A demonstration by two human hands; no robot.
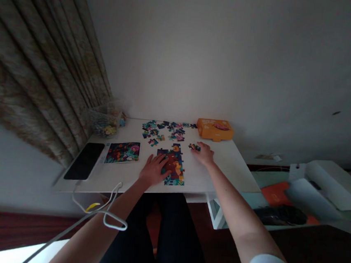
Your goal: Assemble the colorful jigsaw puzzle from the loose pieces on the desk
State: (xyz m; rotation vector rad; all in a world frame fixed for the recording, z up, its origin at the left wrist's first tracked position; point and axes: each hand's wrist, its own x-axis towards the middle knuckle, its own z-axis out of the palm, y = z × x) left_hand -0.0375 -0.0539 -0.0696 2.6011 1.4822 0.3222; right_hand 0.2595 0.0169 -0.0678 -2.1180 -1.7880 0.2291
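Note:
A partly joined jigsaw puzzle (176, 166), brown and teal with orange figures, lies on the white table near its front edge. Across its left side rests my left hand (154, 170), flat with the fingers apart. To the right of the puzzle, my right hand (204, 154) has its fingers closed on a small multicoloured puzzle piece (194, 147), low over the tabletop; the fingertips are partly hidden. Loose puzzle pieces (177, 133) lie in a scattered group behind the joined part. A picture card (123, 152) with a colourful printed scene lies left of my left hand.
An orange box (214, 129) stands at the back right against the wall. On the left are a black phone (84, 161) with a white cable (114, 213), and a clear container (104, 120) of small items. A patterned curtain (46, 53) hangs beside the table.

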